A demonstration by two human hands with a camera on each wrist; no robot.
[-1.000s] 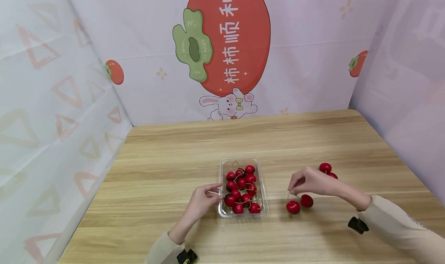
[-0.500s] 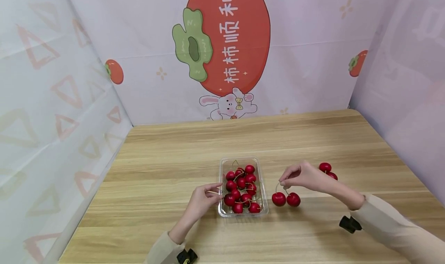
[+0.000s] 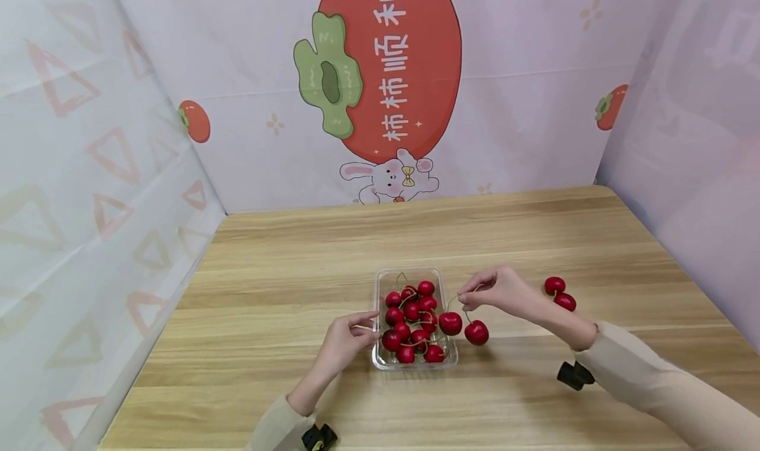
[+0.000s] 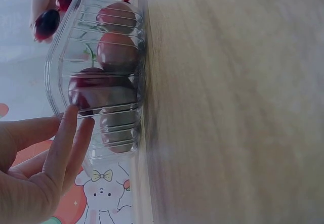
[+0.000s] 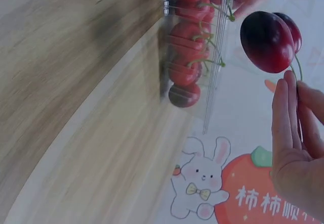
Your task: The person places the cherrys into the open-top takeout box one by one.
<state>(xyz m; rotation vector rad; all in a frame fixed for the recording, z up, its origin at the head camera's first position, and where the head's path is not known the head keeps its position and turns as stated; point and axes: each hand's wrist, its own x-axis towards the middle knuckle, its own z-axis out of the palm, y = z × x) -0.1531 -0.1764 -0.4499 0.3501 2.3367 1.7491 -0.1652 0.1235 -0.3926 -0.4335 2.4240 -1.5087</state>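
Observation:
A clear plastic box (image 3: pixel 415 366) of red cherries with green stems stands mid-table in the head view. Against its left side, my left hand (image 3: pixel 347 342) rests with fairly straight fingers; in the left wrist view the fingertips (image 4: pixel 71 113) touch the wall near the rim. My right hand (image 3: pixel 499 294) pinches the stems of two cherries (image 3: pixel 450 324), just right of the box. They hang below the fingertips, the left one over the box's right rim in the head view. The right wrist view shows the hanging pair (image 5: pixel 267 42) close up, beyond the thumb and fingers.
Two more cherries (image 3: pixel 560 294) lie on the wooden table (image 3: pixel 297 253), right of the box beyond the right forearm. A printed cloth (image 3: pixel 522 108) hangs behind the table, with cloth along both sides. A black wrist device (image 3: pixel 574 375) sits at the right cuff.
My right hand has moved left and slightly away from me, carrying the cherry pair from the bare table to the box's right rim. My left hand and the box stay put.

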